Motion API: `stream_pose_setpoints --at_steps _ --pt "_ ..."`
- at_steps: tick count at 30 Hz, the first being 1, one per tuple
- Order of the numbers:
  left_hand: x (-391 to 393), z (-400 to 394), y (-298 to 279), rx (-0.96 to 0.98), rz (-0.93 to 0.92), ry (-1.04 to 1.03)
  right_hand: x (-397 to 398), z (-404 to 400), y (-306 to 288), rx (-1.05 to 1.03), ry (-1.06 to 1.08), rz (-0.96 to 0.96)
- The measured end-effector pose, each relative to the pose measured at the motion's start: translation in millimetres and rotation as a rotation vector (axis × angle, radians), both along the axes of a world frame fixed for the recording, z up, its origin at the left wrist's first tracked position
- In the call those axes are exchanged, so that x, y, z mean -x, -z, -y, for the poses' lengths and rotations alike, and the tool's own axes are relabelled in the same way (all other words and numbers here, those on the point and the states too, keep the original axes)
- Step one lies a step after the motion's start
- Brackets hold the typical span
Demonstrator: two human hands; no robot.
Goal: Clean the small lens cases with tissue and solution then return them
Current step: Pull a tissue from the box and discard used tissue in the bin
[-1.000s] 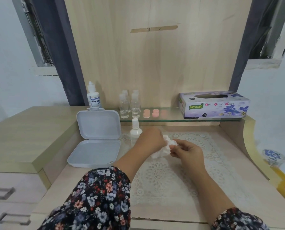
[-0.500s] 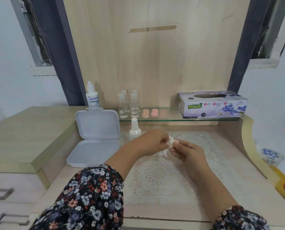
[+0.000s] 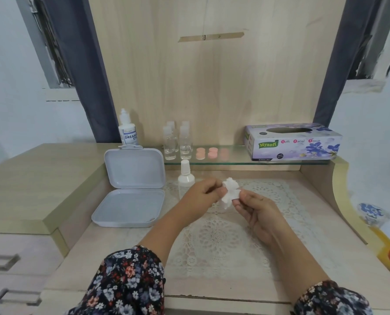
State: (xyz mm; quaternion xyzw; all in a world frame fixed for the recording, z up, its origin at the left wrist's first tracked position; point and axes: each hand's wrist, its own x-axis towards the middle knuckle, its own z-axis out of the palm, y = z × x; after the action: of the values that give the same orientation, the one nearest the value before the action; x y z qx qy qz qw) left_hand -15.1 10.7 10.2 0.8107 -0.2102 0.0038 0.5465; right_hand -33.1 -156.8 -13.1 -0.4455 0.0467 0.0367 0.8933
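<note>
Head view, desk seen from above. Crumpled tissue (image 3: 230, 191) pinched between left hand (image 3: 204, 193) and right hand (image 3: 254, 208), both held together above lace mat (image 3: 223, 235). Left fingers curled round 1 end of the tissue; right thumb and fingertips closed on the other end. Lens case presumably wrapped inside the tissue; not visible, so cannot be confirmed. Compared with 1 second before: tissue drawn up and more exposed between the hands, left hand shifted slightly leftward, right hand nearly unmoved. Read as a twisting or wiping stroke in progress, cleaning step under way and not finished. Small white dropper bottle (image 3: 186, 176) upright just behind the left hand. Open grey box (image 3: 130, 196) lying left of the mat, lid raised, tray apparently empty. On glass shelf (image 3: 235, 161): labelled solution bottle (image 3: 128, 130), 4 clear bottles (image 3: 178, 142), pink round caps (image 3: 206, 153) and tissue box (image 3: 291, 142). Return of the cases judged still pending.
</note>
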Motion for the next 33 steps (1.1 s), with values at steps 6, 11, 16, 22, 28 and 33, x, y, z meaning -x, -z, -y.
stream_pose_setpoints --at_steps 6,11,16,22,28,33 --pt "1 16 11 0.128 -0.089 -0.231 3 -3 4 0.179 0.06 0.104" --pt "-1 15 8 0.118 0.019 -0.265 2 -4 5 0.238 0.116 0.139" --pt "2 25 6 -0.095 0.066 -0.285 1 -5 6 0.223 0.141 0.135" --pt "-3 35 2 -0.091 -0.023 -0.363 3 -7 7 0.274 0.149 0.176" --pt "-10 37 3 0.093 -0.206 -0.428 1 -8 11 0.367 0.172 0.213" --pt "-10 27 10 0.522 -0.377 -0.462 0 -8 12 0.371 0.187 0.221"
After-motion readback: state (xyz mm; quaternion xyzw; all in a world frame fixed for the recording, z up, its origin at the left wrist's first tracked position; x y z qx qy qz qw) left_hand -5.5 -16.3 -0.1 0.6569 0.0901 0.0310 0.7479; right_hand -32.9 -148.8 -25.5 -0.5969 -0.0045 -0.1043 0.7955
